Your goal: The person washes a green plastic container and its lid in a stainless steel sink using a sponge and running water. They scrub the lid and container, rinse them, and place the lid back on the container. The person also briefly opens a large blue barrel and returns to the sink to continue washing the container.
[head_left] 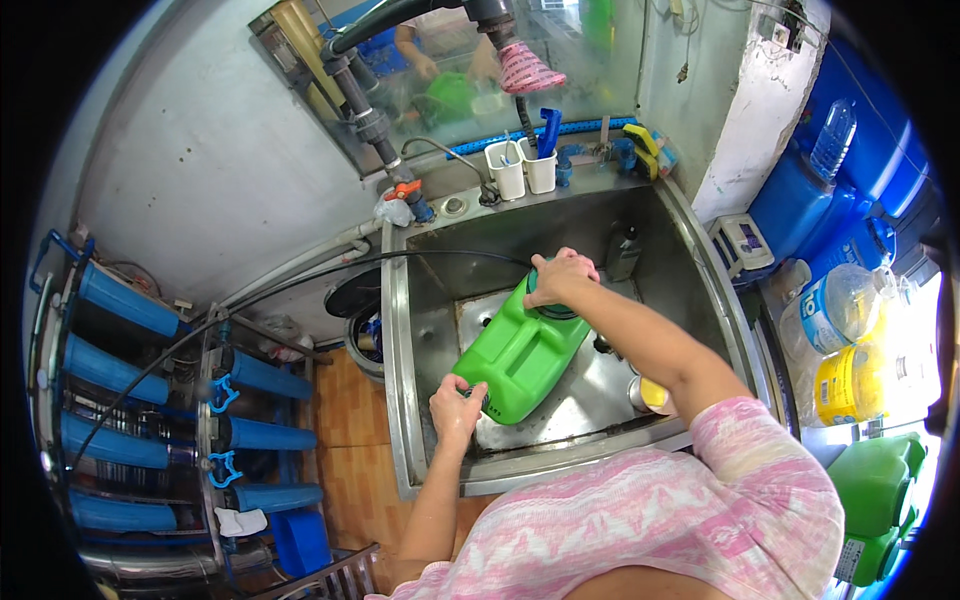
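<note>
A pink-and-white patterned sleeve (700, 500) fills the lower edge of the view, closest to the lens, and both bare forearms run up from it into a stainless steel sink (400, 400).

The left hand (456, 405) is curled closed around the lower corner of a green plastic jerrycan (520, 355), fingers wrapped over its edge. The right hand (560, 277) grips the top of the same can, palm pressed down over the dark green cap end. The can lies tilted inside the basin — its cap end raised toward the back wall, its base low near the front rim — held between the two hands.

Just right of the can, beneath the right forearm, a round yellow-topped container (652, 395) sits on the basin floor. A dark bottle (622, 252) stands in the far right corner of the sink. A black hose (300, 285) curves in from the left, over the sink rim, toward the can.

On the ledge behind the basin stand two white cups (522, 168), one holding a blue tool — beside them a blue corrugated tube runs along the wall. A grey pipe with an orange valve handle (402, 188) drops down at the back left.

Far left, blue filter housings (125, 300) are racked in a row. At the right stand blue water drums (850, 190), a clear water bottle (835, 305) and another green jerrycan (880, 490).
</note>
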